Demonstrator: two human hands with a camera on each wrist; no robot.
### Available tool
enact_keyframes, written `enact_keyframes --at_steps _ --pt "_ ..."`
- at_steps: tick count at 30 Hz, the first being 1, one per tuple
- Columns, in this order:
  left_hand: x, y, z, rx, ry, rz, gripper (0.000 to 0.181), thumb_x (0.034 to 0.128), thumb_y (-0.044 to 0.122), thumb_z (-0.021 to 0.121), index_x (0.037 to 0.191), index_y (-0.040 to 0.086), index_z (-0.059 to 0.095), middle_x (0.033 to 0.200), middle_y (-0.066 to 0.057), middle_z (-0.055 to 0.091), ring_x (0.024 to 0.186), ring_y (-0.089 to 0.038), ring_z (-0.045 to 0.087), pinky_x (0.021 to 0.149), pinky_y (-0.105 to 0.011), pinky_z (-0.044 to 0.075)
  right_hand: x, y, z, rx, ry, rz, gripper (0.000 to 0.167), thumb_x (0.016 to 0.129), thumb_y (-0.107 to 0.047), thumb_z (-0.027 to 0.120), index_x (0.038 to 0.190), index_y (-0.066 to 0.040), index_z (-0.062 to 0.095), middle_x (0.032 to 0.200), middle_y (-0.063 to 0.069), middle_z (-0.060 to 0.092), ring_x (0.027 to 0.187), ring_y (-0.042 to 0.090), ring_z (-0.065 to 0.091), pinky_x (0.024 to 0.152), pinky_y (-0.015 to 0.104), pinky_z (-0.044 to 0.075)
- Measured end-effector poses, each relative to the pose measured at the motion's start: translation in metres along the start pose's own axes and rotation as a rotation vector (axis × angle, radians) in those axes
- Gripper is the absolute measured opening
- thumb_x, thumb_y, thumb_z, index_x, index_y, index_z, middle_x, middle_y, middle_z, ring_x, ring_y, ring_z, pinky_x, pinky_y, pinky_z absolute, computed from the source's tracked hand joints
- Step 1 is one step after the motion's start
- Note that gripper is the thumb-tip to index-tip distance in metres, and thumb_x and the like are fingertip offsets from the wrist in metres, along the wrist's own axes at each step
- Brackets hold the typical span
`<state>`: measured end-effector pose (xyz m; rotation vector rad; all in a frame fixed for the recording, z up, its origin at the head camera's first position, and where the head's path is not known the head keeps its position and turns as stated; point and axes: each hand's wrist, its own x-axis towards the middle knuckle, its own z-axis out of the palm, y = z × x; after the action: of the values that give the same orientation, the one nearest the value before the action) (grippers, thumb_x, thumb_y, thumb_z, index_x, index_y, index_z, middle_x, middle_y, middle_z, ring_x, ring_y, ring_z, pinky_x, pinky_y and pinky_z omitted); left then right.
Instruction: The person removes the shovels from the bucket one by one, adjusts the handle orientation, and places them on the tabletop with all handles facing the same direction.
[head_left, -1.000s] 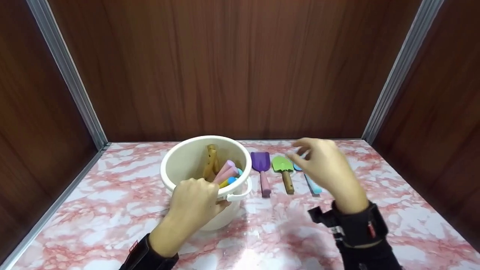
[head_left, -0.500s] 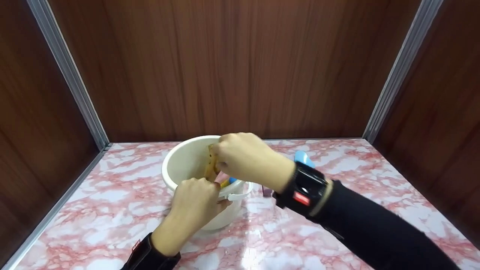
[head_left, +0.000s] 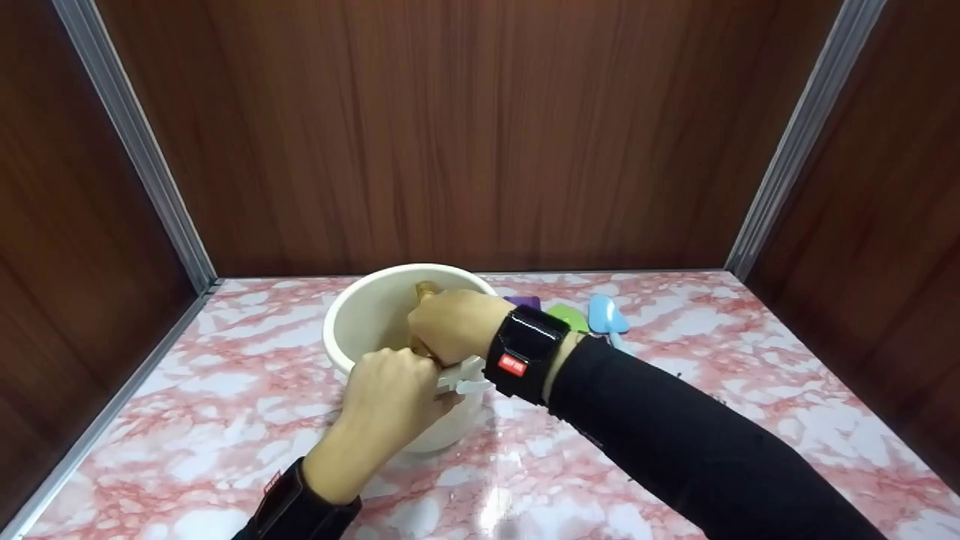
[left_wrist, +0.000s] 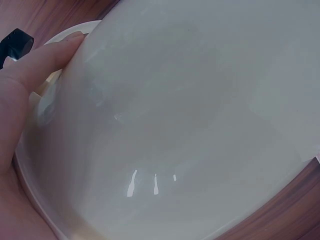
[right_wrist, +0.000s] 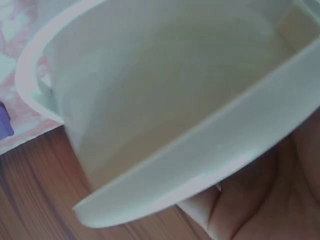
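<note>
A cream bucket (head_left: 371, 315) stands left of the middle of the table. My left hand (head_left: 388, 386) grips its near rim; in the left wrist view, the bucket's smooth outer wall (left_wrist: 170, 120) lies beside the thumb. My right hand (head_left: 454, 326) reaches down over the right side into the bucket, its fingers hidden. What it touches or holds inside cannot be seen. A brown handle-like piece (head_left: 426, 288) shows just beyond the right hand. The right wrist view has the bucket's rim (right_wrist: 200, 155) passing in front of the palm (right_wrist: 265, 200).
Right of the bucket lie small shovels: a purple one (head_left: 525, 301), a green one (head_left: 568, 318) and a light blue one (head_left: 607, 315). My right forearm covers parts of them. Dark wood-grain panels (head_left: 480, 135) enclose the pink marbled tabletop (head_left: 225, 420).
My right hand has moved left from above the shovels and down into the bucket, covering the pink and yellow handles seen there before. The left hand stays on the rim.
</note>
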<state>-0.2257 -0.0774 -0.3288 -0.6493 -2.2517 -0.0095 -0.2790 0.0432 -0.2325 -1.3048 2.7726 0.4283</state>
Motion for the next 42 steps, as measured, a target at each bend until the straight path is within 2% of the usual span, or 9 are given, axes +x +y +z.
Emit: enact_keyframes --at_steps 5,9,13,16,24,28,33,38,42 --pt "0.0 0.002 -0.001 -0.004 -0.005 -0.011 0.051 0.0638 0.048 0.101 0.063 0.013 0.063 0.053 -0.001 0.055 0.045 -0.024 0.059 0.042 -0.041 0.045 0.002 -0.003 0.004 -0.043 -0.004 0.042 0.024 0.094 -0.008 0.064 0.072 -0.015 0.06 0.075 -0.001 0.048 0.069 0.018 0.046 0.062 0.036 0.046" --pt "0.0 0.002 0.0 0.0 0.001 0.0 0.051 0.0653 0.049 0.1 0.064 0.014 0.063 0.054 0.0 0.055 0.046 -0.024 0.058 0.042 -0.04 0.045 0.002 -0.003 0.01 -0.096 0.014 0.063 0.016 0.094 -0.01 0.066 0.079 -0.015 0.069 0.072 -0.003 0.054 0.068 0.018 0.054 0.066 0.04 0.056" --pt "-0.001 0.001 -0.001 0.016 -0.004 0.01 0.05 0.0664 0.051 0.098 0.066 0.015 0.064 0.054 -0.001 0.056 0.046 -0.025 0.059 0.043 -0.041 0.044 0.002 -0.004 0.016 -0.12 0.057 0.083 0.014 0.097 -0.014 0.065 0.092 -0.014 0.077 0.083 0.002 0.071 0.078 0.022 0.069 0.073 0.044 0.062" --pt "-0.001 0.001 -0.002 0.022 -0.01 0.009 0.051 0.0664 0.051 0.098 0.064 0.014 0.063 0.054 -0.001 0.055 0.046 -0.025 0.058 0.042 -0.041 0.044 0.002 -0.005 0.019 -0.085 0.079 0.085 0.016 0.1 -0.016 0.063 0.09 -0.012 0.076 0.089 0.006 0.076 0.082 0.025 0.073 0.075 0.045 0.063" --pt "-0.002 0.0 0.0 0.003 0.022 0.021 0.049 0.0661 0.048 0.098 0.06 0.015 0.062 0.052 0.0 0.052 0.044 -0.024 0.055 0.041 -0.041 0.043 0.011 0.002 0.035 -0.04 0.171 0.021 0.018 0.096 -0.014 0.067 0.078 -0.015 0.071 0.078 0.002 0.071 0.073 0.022 0.067 0.073 0.044 0.061" --pt "-0.003 0.001 0.001 0.0 0.032 0.029 0.049 0.0657 0.048 0.098 0.06 0.016 0.062 0.052 0.0 0.053 0.044 -0.023 0.055 0.041 -0.041 0.042 0.016 0.007 0.04 -0.091 0.152 0.001 0.018 0.095 -0.016 0.067 0.077 -0.017 0.069 0.073 -0.003 0.064 0.069 0.019 0.063 0.071 0.044 0.06" --pt "-0.002 0.001 0.001 0.024 0.021 0.03 0.049 0.0648 0.05 0.098 0.063 0.015 0.064 0.053 -0.001 0.055 0.044 -0.024 0.055 0.041 -0.042 0.042 0.019 0.017 0.034 -0.097 0.079 -0.034 0.012 0.094 -0.019 0.069 0.091 -0.021 0.08 0.081 -0.003 0.07 0.076 0.019 0.061 0.073 0.044 0.059" --pt "0.001 0.0 0.0 0.029 -0.015 0.03 0.049 0.066 0.053 0.097 0.061 0.015 0.067 0.051 0.001 0.055 0.043 -0.024 0.055 0.04 -0.041 0.041 0.009 0.032 0.015 -0.015 0.013 0.017 0.034 0.089 -0.026 0.079 0.121 -0.039 0.081 0.11 -0.006 0.079 0.09 0.014 0.064 0.083 0.041 0.058" --pt "0.002 0.001 0.0 0.019 -0.013 0.028 0.051 0.0655 0.053 0.098 0.058 0.017 0.064 0.049 0.003 0.053 0.042 -0.023 0.054 0.04 -0.042 0.042 -0.002 0.042 -0.003 -0.01 0.023 0.091 0.022 0.085 -0.031 0.081 0.106 -0.029 0.084 0.098 -0.006 0.076 0.079 0.014 0.056 0.079 0.04 0.055"
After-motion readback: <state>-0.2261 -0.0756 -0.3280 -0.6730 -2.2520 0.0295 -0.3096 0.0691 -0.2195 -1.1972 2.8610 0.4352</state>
